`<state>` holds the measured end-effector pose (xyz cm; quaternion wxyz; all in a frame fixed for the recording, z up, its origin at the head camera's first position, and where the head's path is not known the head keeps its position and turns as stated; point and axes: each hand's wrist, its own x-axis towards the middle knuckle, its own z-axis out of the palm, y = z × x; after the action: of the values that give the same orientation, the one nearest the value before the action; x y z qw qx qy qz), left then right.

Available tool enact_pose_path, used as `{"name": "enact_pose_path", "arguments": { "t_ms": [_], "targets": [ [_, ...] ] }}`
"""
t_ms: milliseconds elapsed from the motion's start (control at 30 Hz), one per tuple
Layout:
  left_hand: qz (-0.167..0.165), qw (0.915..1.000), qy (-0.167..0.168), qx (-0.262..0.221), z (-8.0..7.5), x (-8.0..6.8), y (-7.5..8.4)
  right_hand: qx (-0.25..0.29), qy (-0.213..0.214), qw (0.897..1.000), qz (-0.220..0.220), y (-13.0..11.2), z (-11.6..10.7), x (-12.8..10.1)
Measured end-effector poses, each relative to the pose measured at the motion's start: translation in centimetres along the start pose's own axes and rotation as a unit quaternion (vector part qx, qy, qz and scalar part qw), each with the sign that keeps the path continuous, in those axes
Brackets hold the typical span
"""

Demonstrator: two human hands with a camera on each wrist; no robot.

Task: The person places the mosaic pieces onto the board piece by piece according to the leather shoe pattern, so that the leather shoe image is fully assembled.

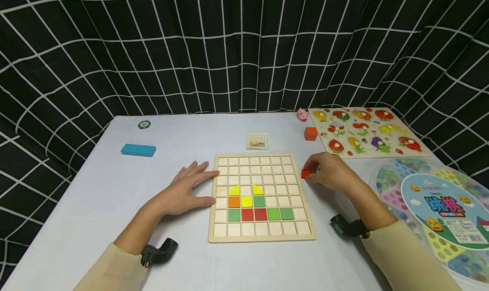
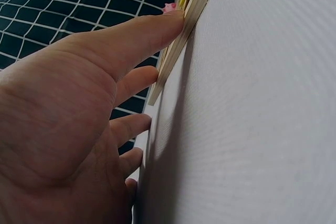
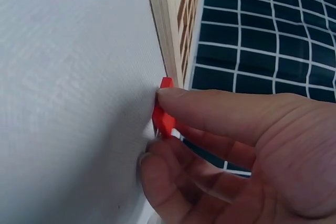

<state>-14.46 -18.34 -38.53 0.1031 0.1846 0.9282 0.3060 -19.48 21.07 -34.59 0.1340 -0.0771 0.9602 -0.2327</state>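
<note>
A square wooden grid board (image 1: 262, 230) lies in the middle of the table in the head view. Colored tiles sit in its lower cells: yellow quarter-round ones, a yellow square (image 1: 246, 202), an orange one (image 1: 234, 202), red ones and green ones. My left hand (image 1: 182, 192) lies by the board's left edge with fingers spread, thumb and index finger touching that edge. Just off the right edge, my right hand (image 1: 331, 172) pinches a red tile (image 1: 306, 173) between thumb and fingers. In the right wrist view the red tile (image 3: 165, 121) is close to the tabletop, partly covered by the thumb.
Behind the board lies a small pattern card (image 1: 257, 141). A blue block (image 1: 138, 150) and a round chip (image 1: 144, 124) are at left. An orange cube (image 1: 310, 134), pink pig figure (image 1: 302, 114), fruit puzzle board (image 1: 351, 141) and round Chinese checkers box (image 1: 418, 197) occupy the right.
</note>
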Motion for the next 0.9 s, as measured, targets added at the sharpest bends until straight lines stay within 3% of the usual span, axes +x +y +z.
{"name": "enact_pose_path", "arguments": {
  "t_ms": [300, 500, 733, 900],
  "targets": [
    [0.001, 1.0, -0.002, 0.002, -0.2, 0.2, 0.1, 0.092, 0.021, 0.995, -0.036, -0.8, -0.2, -0.7],
    [0.0, 1.0, -0.001, 0.006, -0.2, 0.3, 0.2, 0.163, -0.023, 0.982, -0.093, -2.9, 0.4, -1.5],
    [-0.003, 1.0, -0.003, 0.006, -0.1, 0.1, 0.1, 0.15, -0.075, 0.976, -0.135, -5.2, 2.6, -1.9],
    [-0.006, 1.0, -0.003, 0.007, -0.1, 0.1, 0.1, 0.129, -0.096, 0.978, -0.135, -5.9, 3.6, -2.0]
  ]
}}
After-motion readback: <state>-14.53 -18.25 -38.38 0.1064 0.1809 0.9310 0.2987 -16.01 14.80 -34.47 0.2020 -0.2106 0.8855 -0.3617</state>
